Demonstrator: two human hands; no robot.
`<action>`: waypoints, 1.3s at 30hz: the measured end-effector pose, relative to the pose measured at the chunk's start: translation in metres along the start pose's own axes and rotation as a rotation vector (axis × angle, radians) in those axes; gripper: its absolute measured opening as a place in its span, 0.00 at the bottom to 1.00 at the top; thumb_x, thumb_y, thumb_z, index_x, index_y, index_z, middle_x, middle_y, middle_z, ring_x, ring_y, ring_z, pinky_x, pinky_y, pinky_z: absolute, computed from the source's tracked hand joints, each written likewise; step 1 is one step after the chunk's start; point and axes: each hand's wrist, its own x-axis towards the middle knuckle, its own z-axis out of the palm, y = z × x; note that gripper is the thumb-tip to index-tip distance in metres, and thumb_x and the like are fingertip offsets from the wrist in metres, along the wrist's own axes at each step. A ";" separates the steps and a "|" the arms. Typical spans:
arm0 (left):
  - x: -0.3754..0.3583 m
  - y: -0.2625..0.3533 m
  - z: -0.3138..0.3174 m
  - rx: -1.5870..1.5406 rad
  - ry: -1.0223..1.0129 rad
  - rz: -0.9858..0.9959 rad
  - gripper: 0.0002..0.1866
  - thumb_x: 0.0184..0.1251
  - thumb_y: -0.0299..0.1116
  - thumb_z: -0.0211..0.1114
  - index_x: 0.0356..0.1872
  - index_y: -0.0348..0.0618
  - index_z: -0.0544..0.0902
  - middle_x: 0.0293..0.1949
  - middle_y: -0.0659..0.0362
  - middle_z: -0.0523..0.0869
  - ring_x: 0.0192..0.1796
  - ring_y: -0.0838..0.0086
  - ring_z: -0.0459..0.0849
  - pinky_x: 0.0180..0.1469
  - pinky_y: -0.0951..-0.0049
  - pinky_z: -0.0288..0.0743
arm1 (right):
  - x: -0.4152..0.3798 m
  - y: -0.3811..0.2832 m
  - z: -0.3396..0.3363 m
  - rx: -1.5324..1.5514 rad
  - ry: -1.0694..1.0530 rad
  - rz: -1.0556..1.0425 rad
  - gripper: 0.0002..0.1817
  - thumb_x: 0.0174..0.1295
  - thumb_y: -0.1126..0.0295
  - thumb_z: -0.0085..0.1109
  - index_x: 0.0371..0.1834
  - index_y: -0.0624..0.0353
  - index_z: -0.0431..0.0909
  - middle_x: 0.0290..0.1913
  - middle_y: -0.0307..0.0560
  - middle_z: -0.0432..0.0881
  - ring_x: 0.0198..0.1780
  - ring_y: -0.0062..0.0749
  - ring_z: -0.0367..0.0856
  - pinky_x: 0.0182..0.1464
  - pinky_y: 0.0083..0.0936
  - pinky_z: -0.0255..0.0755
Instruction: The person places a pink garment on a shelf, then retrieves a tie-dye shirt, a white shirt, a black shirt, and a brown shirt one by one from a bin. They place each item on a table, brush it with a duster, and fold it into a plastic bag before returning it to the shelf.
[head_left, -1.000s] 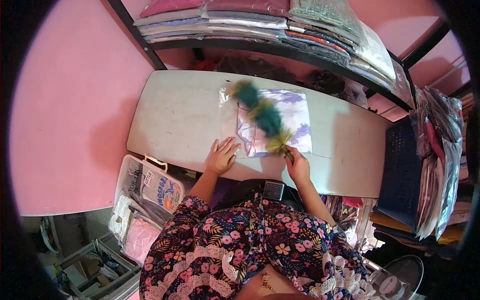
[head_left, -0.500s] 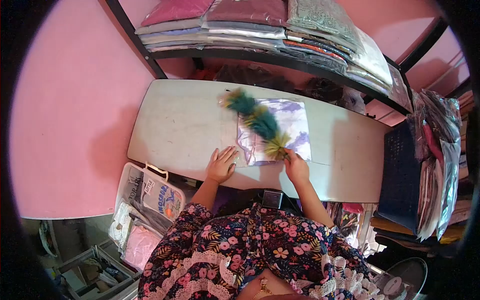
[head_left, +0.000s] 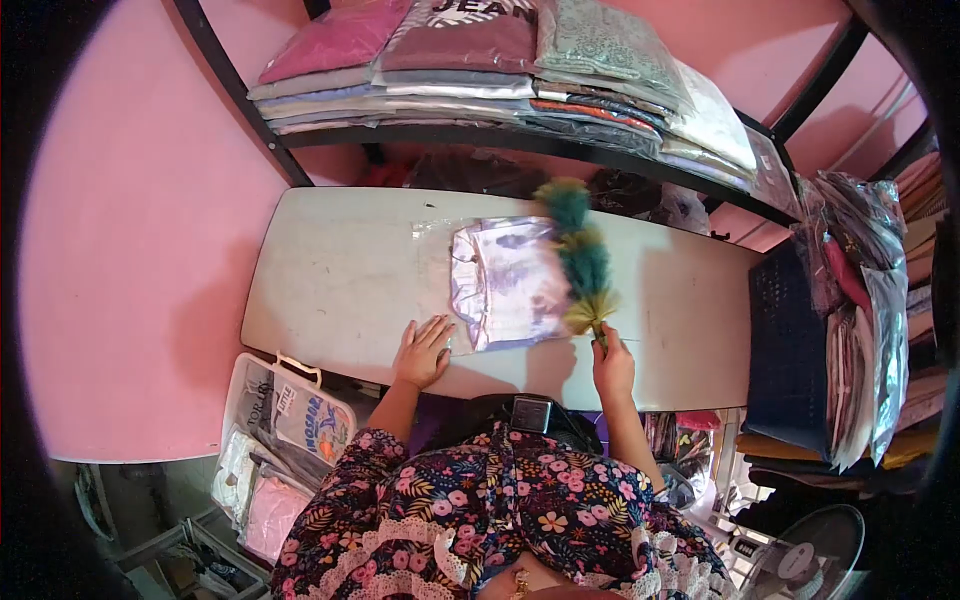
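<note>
Head view: right hand [head_left: 612,368] grips feather duster [head_left: 581,262] pointing away, slightly leftward; left hand [head_left: 422,352] flat on table [head_left: 330,270].

duster [head_left: 578,252]: feathers motion-blurred, edges smeared; handle mostly hidden inside right hand [head_left: 612,366]
right-hand fingers: wrapped under, grip detail too small to tell
packaged garment [head_left: 508,296]: glare on plastic, print unreadable; right edge covered by duster
tabletop [head_left: 330,270]: near edge hidden behind person's torso
shelf stacks [head_left: 520,70]: top cut off by frame, label text partly cut
</note>
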 end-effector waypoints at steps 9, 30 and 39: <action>0.001 0.002 0.003 -0.014 0.007 -0.003 0.27 0.57 0.36 0.58 0.61 0.54 0.70 0.66 0.62 0.67 0.70 0.72 0.61 0.71 0.52 0.46 | -0.033 0.010 -0.011 0.037 -0.409 -0.319 0.20 0.56 0.68 0.59 0.54 0.45 0.74 0.36 0.51 0.81 0.35 0.51 0.80 0.38 0.43 0.75; 0.004 0.001 0.004 -0.008 0.094 0.024 0.25 0.52 0.33 0.60 0.56 0.48 0.74 0.63 0.56 0.69 0.68 0.62 0.63 0.70 0.51 0.48 | -0.036 0.026 0.008 0.150 -0.372 -0.262 0.20 0.57 0.66 0.60 0.55 0.43 0.74 0.41 0.52 0.82 0.37 0.48 0.81 0.39 0.37 0.76; -0.002 -0.009 0.000 -0.089 0.258 0.003 0.24 0.52 0.33 0.59 0.54 0.48 0.77 0.59 0.52 0.71 0.63 0.56 0.66 0.67 0.53 0.51 | -0.035 0.028 0.018 0.318 -0.432 -0.204 0.20 0.55 0.72 0.60 0.53 0.51 0.76 0.45 0.53 0.82 0.44 0.48 0.81 0.44 0.33 0.76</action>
